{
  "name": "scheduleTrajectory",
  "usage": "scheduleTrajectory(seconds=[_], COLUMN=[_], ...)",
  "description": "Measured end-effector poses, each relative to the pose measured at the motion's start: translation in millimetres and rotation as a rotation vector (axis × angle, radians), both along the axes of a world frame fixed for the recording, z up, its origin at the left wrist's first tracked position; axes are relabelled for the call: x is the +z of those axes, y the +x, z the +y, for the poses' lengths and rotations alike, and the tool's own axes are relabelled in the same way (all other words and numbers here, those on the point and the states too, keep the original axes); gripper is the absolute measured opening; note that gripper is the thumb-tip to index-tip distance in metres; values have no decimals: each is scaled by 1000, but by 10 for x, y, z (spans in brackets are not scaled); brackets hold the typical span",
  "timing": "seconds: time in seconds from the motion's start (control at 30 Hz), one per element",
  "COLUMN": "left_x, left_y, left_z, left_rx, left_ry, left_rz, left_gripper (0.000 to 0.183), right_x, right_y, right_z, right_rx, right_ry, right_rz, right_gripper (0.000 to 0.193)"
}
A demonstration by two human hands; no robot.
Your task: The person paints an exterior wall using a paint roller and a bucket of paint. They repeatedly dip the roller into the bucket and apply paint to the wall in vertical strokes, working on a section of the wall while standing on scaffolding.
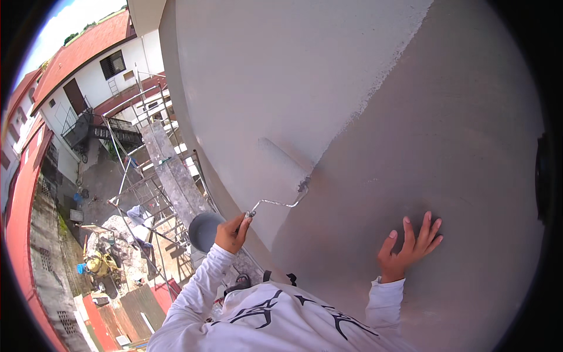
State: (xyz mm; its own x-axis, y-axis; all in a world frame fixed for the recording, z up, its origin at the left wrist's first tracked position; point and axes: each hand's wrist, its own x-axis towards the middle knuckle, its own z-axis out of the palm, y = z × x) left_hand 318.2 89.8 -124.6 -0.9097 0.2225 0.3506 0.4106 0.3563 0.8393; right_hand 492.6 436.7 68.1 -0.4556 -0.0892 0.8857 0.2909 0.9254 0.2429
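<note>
Nearest the camera, 2 white long sleeves (202, 287) rise from the lower edge, the shirt below them carrying a black angular pattern. The right hand (409, 246) lies flat on the bare wall (457, 146), its 5 fingers spread wide and pinching nothing, most likely bracing the body this high up. That part of the wall is a dull grey-brown render with a fine, gritty look. To the left, the left hand (232, 233) is curled into a fist around the handle of a paint roller (284, 159), fingers pressed tight around the grip. A thin bent wire frame runs up and right from the fist to the roller's pale cylinder sleeve, which lies against the wall right at the edge where the fresh coat meets the bare render, so its whole length appears to bear on the surface. The painted area (275, 76) spreads up and left from there, a smoother light grey with a ragged, speckled border. Just left of the fist sits a round grey bucket (203, 231). Farther off and far below, metal scaffolding (146, 176) stands over a cluttered yard, and beyond it are white buildings with red roofs (88, 50).
</note>
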Motion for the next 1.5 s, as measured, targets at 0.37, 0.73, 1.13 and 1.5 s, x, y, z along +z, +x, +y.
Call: scheduleTrajectory(seconds=[0.37,0.73,1.13,1.5], left_x=[-2231,-4031,-4152,-3227], left_y=[1771,4727,5273,4430], left_z=[-1526,-2617,-2277,-2172], left_rx=[767,1374,1529,1629], left_ry=[202,197,1378,1126], left_rz=[-1204,-1676,-1726,-1265], left_gripper=[56,39,47,39], right_x=[905,813,474,-301], right_y=[-535,-918,-1223,-1162], right_z=[-1715,-1781,-2149,-2661], right_rx=[1612,1881,2287,1177], right_ry=[-391,-382,-432,-30], right_rz=[-775,-1069,-827,-2051], right_gripper=[31,35,33,38])
